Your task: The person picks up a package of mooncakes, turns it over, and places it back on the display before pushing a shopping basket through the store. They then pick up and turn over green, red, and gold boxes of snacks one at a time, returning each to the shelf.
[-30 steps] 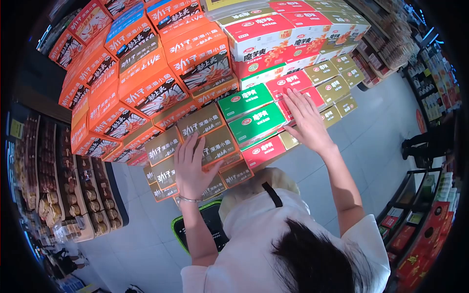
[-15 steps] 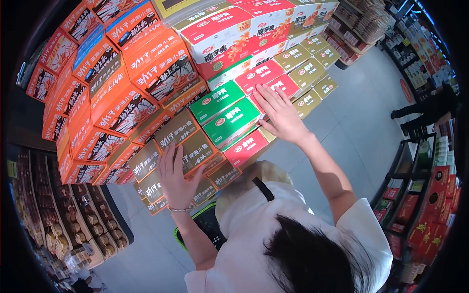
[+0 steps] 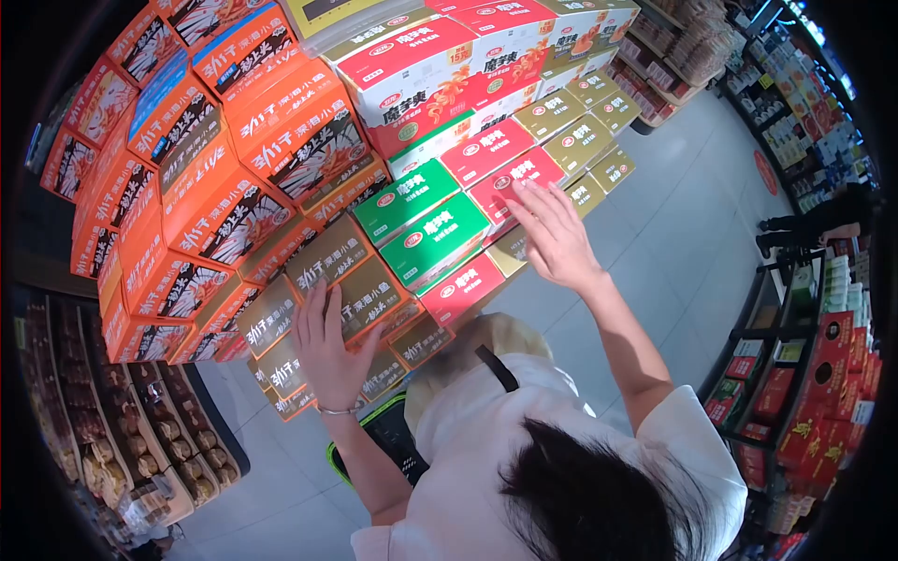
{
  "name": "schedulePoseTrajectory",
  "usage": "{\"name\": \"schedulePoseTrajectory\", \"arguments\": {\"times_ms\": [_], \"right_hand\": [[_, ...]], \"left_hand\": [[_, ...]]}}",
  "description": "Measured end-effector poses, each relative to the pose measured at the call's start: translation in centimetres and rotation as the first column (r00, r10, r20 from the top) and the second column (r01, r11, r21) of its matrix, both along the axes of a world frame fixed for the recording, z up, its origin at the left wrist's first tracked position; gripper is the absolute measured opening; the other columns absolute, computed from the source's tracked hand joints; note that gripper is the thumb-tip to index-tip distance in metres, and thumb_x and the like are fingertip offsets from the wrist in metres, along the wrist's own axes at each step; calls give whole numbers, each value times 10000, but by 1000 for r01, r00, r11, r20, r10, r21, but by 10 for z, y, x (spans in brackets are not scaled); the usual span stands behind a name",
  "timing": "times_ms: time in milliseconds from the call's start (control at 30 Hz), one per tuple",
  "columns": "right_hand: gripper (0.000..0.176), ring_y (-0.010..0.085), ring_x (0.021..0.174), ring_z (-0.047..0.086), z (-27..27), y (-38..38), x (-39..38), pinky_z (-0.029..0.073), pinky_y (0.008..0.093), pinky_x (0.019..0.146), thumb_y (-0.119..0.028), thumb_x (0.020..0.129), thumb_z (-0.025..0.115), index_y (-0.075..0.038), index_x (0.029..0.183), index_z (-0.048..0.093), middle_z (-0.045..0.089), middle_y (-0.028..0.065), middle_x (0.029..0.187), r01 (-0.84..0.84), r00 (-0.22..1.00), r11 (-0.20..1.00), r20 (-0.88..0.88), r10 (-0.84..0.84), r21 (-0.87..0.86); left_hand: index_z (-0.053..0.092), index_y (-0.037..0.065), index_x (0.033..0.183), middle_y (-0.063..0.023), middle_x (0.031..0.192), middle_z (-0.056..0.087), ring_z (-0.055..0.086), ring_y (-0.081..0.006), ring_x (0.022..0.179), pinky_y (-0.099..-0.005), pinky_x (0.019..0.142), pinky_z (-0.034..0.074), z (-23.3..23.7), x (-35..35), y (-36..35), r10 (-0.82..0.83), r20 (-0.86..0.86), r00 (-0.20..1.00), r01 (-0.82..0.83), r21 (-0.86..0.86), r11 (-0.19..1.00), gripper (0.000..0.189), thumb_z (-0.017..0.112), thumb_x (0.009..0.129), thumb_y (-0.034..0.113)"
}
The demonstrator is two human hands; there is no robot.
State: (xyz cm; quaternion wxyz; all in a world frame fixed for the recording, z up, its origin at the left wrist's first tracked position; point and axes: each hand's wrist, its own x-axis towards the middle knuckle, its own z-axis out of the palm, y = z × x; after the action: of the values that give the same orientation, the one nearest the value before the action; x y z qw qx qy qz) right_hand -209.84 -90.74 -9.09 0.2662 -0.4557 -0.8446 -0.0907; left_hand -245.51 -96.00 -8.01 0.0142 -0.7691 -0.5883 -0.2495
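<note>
My left hand (image 3: 335,351) lies with fingers spread on the brown and orange boxes (image 3: 368,292) at the near edge of the stacked display. Over the right part of the stack is my right hand (image 3: 558,234), fingers apart, its fingertips at a red box (image 3: 514,190); whether they touch it I cannot tell. Neither hand holds anything. Between the hands sit green boxes (image 3: 434,240) and a lower red box (image 3: 463,291). Gold boxes (image 3: 578,143) stand beyond my right hand.
Tall stacks of orange boxes (image 3: 229,210) rise at the left, and large red and white boxes (image 3: 409,79) at the back. Shelves (image 3: 201,425) stand lower left, more shelves (image 3: 781,355) at right. A person in dark clothes (image 3: 818,224) is at far right.
My right hand has drawn back slightly toward my body and to the right, off part of the red boxes. My left hand stays on the brown boxes. The view has shifted slightly.
</note>
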Motion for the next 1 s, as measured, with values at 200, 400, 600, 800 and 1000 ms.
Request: {"name": "schedulePoseTrajectory", "arguments": {"times_ms": [200,400,600,800,1000], "right_hand": [[609,386,1240,489,-49,4,106,411,453,1061,133,648,529,-2,1242,554,541,179,1299,386,893,920,-224,-390,-63],[845,390,1352,375,-106,40,189,358,435,1105,137,677,547,-67,1465,319,348,210,1481,757,641,628,18,-768,-182],[855,355,1377,354,-113,61,203,311,431,1154,115,683,599,-96,1466,328,357,180,1485,669,742,713,257,-619,-211],[820,327,1369,372,-117,67,203,311,431,1165,94,697,642,-102,1438,351,405,141,1436,622,769,745,369,-523,-241],[774,327,1330,409,-120,65,205,328,427,1152,99,684,665,-87,1381,382,415,143,1406,655,748,705,360,-558,-270]], "left_hand": [[538,44,1334,-111,1422,501,463,-326,1305,-481,1115,339,-1,-1,0,-8,-3,1000,8,9,1000,719,816,725,307],[532,48,1336,-117,1426,498,468,-311,1314,-496,1117,333,-1,-2,0,-15,-25,1000,15,15,1000,718,804,737,333],[531,45,1341,-119,1422,499,466,-321,1308,-488,1119,332,-1,-3,0,-15,-23,1000,15,6,1000,724,810,733,322],[533,44,1342,-122,1413,506,475,-321,1299,-490,1113,340,-2,-3,1,-9,-28,1000,9,9,1000,725,811,732,322],[533,42,1342,-125,1413,507,476,-319,1299,-492,1113,341,-4,-3,1,-4,-26,1000,4,13,1000,718,807,738,319]]}}
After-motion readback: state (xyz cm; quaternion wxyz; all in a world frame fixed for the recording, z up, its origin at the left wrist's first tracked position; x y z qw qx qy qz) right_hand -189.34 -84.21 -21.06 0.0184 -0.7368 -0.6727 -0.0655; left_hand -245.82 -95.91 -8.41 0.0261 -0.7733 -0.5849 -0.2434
